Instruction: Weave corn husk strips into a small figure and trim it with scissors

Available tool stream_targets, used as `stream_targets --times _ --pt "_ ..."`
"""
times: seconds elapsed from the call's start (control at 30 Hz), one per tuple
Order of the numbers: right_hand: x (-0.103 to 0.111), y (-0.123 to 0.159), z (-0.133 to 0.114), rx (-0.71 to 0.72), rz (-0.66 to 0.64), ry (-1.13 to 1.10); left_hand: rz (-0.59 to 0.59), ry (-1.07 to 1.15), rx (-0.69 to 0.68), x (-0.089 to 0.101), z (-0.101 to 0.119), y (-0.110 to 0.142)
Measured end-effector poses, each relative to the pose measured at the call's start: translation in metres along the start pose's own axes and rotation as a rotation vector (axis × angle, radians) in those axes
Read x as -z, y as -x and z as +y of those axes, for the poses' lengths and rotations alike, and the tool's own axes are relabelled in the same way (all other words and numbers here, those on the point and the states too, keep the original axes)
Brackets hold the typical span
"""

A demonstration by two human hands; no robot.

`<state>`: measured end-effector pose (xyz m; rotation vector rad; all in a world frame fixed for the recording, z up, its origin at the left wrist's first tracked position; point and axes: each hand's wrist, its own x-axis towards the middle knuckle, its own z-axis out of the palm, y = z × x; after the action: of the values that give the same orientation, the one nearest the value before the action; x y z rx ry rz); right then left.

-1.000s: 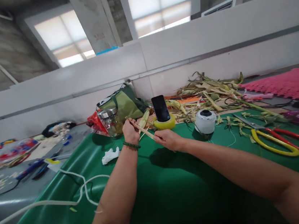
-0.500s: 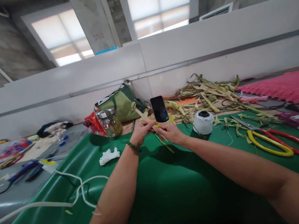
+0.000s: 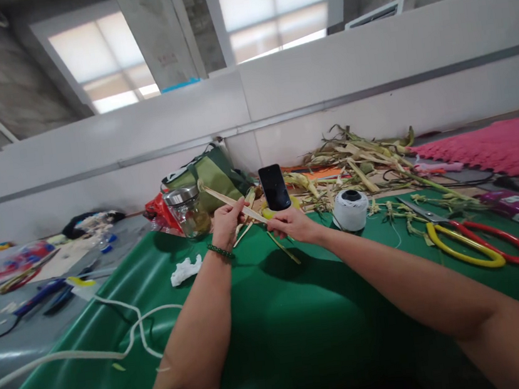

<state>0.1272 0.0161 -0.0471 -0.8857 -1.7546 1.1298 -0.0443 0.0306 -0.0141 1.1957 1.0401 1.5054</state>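
Both my hands hold thin pale-green leaf strips above the green table cover. My left hand, with a dark bead bracelet at the wrist, pinches the strips near their middle; one end sticks up to the left. My right hand pinches the strips' right part, and a thin strip hangs down below it to the table. Just behind the hands a black phone stands upright on a yellow tape roll.
A glass jar, a green bag, a white thread spool, a pile of dried leaves, yellow and red scissors, a crumpled tissue, a white cord, a pink mat.
The hands drew together, then apart again. The strips' free end swung from pointing up to pointing up-left, and the hands sit slightly farther from me.
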Motion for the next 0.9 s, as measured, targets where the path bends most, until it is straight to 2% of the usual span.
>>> stream_targets --times 0.13,0.37,0.53,0.6,0.73,0.9 --pt "-0.001 0.000 0.004 0.005 0.034 0.005 -0.070 -0.013 0.044 -0.002 -0.001 0.002" --pt "0.000 0.002 0.002 0.025 0.007 -0.022 -0.308 -0.129 0.198 -0.013 -0.007 0.013" --pt "0.005 0.000 0.003 0.019 -0.029 -0.026 -0.327 -0.098 0.190 -0.013 -0.004 0.014" --pt "0.006 0.000 0.004 0.020 -0.037 -0.021 -0.270 -0.059 0.149 -0.013 -0.003 0.013" --pt "0.006 0.002 0.001 0.021 -0.110 0.050 -0.034 0.056 0.016 -0.008 0.001 0.007" --pt "0.023 0.007 -0.017 0.039 -0.188 0.197 0.246 0.205 -0.086 0.018 0.016 -0.008"
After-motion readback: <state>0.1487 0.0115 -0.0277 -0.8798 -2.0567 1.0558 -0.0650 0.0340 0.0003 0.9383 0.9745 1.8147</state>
